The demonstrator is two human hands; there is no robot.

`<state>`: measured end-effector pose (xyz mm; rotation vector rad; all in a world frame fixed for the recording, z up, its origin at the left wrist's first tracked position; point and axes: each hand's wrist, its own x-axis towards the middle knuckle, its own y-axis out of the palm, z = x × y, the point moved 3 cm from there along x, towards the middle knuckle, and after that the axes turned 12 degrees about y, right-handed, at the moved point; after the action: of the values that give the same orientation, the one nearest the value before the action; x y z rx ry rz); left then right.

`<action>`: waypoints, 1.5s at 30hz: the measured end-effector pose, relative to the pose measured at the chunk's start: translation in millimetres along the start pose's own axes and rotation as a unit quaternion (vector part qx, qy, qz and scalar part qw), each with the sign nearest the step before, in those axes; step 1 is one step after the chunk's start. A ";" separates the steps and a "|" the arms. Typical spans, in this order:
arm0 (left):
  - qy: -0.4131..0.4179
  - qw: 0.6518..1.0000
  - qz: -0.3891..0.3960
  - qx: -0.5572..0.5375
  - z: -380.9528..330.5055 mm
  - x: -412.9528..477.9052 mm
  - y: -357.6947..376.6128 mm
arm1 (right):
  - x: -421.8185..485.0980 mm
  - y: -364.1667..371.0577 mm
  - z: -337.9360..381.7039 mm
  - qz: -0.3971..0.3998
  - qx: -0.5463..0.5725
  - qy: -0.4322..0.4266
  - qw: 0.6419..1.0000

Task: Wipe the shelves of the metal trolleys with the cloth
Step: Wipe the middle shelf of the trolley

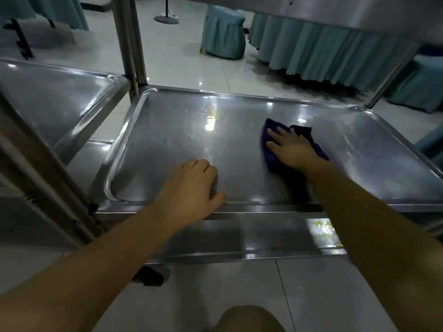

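Purple cloth [270, 156] lies flat under my right hand [293, 148], on the right half of the steel shelf [179, 140] of the trolley. My right fingers [275, 134] are straight and a little apart; they press the cloth down and do not grip it. The long axis of the cloth runs from near to far, so I judge that a sideways stroke covers a wide band. Most of the bare steel lies to the left of the cloth. My left hand [191, 185] rests at the near rim with fingers loosely bent, holding nothing, and it would block a stroke along the near edge. An upright post [129, 44] stands at the far left corner, and a second trolley's shelf [55, 97] is beyond it.
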<state>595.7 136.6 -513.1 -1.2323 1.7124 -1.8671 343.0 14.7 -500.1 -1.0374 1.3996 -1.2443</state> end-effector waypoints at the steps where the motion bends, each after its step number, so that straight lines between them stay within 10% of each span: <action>1: 0.001 1.000 -0.005 0.001 0.6 -0.3 -0.3 | -6.9 1.3 22.4 0.000 0.007 -0.044 0.999; 10: -0.005 0.999 0.017 -0.030 6.9 -2.2 4.9 | -14.6 6.7 95.1 0.019 0.026 -0.217 0.976; 28: -0.015 0.999 0.035 -0.017 0.2 -1.5 0.3 | -7.5 0.8 -172.9 0.014 0.013 0.166 0.986; 39: -0.031 0.999 -0.007 -0.045 -6.1 -6.7 -6.4 | -65.5 11.0 43.1 0.001 0.004 -0.080 0.997; 45: -0.023 0.998 -0.008 -0.063 -5.2 -8.6 -7.1 | -92.6 15.7 27.2 0.011 0.019 -0.190 0.981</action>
<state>598.9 147.9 -509.2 -1.3290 1.8247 -1.7496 386.2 102.2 -505.4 -1.1600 1.0851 -0.9878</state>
